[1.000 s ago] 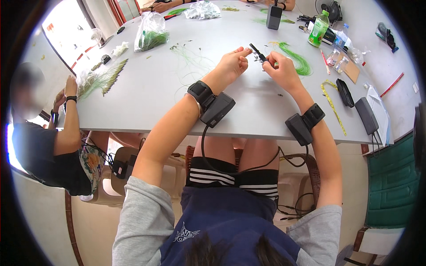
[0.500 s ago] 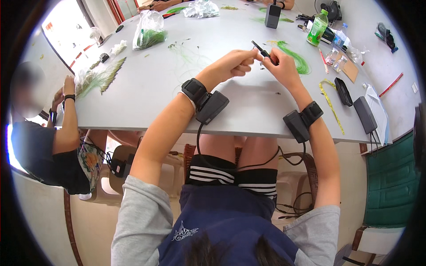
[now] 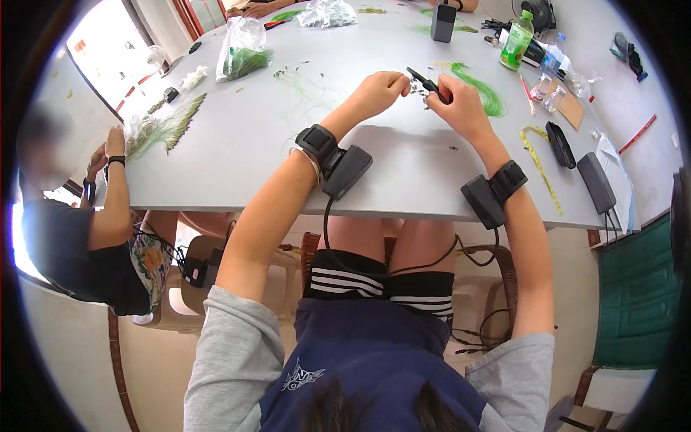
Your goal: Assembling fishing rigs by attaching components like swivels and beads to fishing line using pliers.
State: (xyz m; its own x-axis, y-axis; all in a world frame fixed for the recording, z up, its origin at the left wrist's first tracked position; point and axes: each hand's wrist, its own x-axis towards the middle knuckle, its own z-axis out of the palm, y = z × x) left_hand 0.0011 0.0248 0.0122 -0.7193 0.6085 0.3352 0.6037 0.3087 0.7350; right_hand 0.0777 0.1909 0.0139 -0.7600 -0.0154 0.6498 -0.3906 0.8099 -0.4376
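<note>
My right hand [image 3: 461,108] is closed round a slim black hand tool [image 3: 425,82] with a narrow end, like small snips or pliers; its exact kind does not show. The tool's tip points up and left, close to my left hand [image 3: 380,93]. That hand is bent at the wrist with its fingertips pinched together. Whatever lies in the pinch is too small to make out. Small dark bits [image 3: 423,101] are scattered on the table under the tool. Just beyond my right hand lies a bundle of green strands [image 3: 484,92].
A grey table [image 3: 237,155] spans the view. To my right are a yellow tape measure [image 3: 536,162], a black case [image 3: 559,145], small glass jars [image 3: 547,93] and a green bottle [image 3: 516,42]. Plastic bags [image 3: 245,50] stand across the table. A person [image 3: 93,209] works at my left.
My left hand has drawn slightly back to the left, apart from the tool, and its fingers have curled downward. The tool has turned a little in my right hand.
</note>
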